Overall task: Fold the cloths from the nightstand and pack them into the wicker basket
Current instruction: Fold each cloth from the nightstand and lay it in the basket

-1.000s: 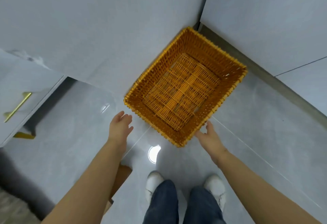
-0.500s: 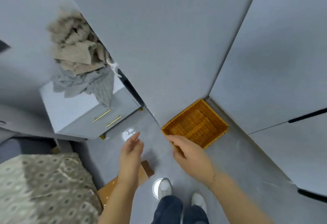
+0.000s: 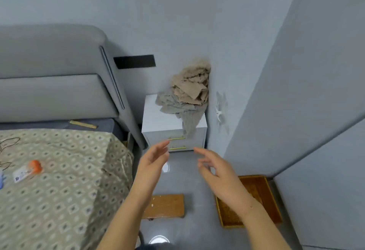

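A heap of beige and grey cloths (image 3: 187, 93) lies crumpled on the white nightstand (image 3: 158, 120) in the corner, one grey cloth hanging over its front edge. The wicker basket (image 3: 266, 194) sits on the floor at the lower right, with nothing visible inside, partly hidden by my right forearm. My left hand (image 3: 152, 163) and my right hand (image 3: 215, 167) are raised in front of the nightstand drawers, fingers relaxed and spread, holding nothing and short of the cloths.
A bed with a patterned cover (image 3: 55, 180) and grey headboard (image 3: 49, 71) fills the left. A small wooden stool (image 3: 167, 204) stands on the floor between bed and basket. Grey walls close in on the right, with a white hook (image 3: 219, 114) beside the nightstand.
The view has risen from the basket on the floor toward the nightstand. Both hands have left the basket's rim and now hover, holding nothing, in front of the nightstand.
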A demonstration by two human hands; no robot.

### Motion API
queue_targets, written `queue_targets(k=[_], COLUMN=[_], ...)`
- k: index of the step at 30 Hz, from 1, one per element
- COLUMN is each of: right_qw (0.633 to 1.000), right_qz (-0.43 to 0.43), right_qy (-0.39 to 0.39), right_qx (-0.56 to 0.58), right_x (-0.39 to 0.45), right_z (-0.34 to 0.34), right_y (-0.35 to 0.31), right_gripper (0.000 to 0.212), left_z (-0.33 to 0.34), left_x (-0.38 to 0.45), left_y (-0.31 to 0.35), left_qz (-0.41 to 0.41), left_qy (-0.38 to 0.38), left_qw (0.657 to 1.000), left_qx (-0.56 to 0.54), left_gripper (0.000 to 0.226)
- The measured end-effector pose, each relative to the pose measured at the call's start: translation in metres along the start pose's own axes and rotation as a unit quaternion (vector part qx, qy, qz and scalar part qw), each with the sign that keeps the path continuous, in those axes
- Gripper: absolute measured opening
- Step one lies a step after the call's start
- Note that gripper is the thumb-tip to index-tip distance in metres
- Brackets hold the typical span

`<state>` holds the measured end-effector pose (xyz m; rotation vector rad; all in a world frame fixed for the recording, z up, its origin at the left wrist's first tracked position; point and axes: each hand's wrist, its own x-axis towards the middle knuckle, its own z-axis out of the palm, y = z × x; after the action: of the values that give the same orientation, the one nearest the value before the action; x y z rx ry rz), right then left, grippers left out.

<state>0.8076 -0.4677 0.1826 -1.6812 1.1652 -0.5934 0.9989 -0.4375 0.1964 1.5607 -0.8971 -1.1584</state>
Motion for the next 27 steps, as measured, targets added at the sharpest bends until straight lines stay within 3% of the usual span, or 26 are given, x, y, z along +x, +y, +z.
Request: queue_targets(k=[6,16,27], right_qw=[0.999,0.991,0.981], right_qz=[-0.009,0.056,0.108], right_qy=[-0.017,0.111,0.149], right_qx=[-0.034,-0.049,-0.06], right_x=[0.073,0.229,0.316], right_z=[0.054,0.177,0.172], right_y=[-0.044,-0.111,-0.107], right_gripper=[0.038,0.035,0.033], left_z=[-0.085,-0.231,-0.239], left_x=[0.047,0.201,0.31], left_y=[-0.002,0.0,-0.004], left_qz=[0.007,0.013,-0.006], left_qy=[0.015,-0.08,-0.127], left_qw=[1.0,0.997,0.992], left_qx=[-0.022,-0.017,-0.021], left_gripper=[0.039,0.041,0.038])
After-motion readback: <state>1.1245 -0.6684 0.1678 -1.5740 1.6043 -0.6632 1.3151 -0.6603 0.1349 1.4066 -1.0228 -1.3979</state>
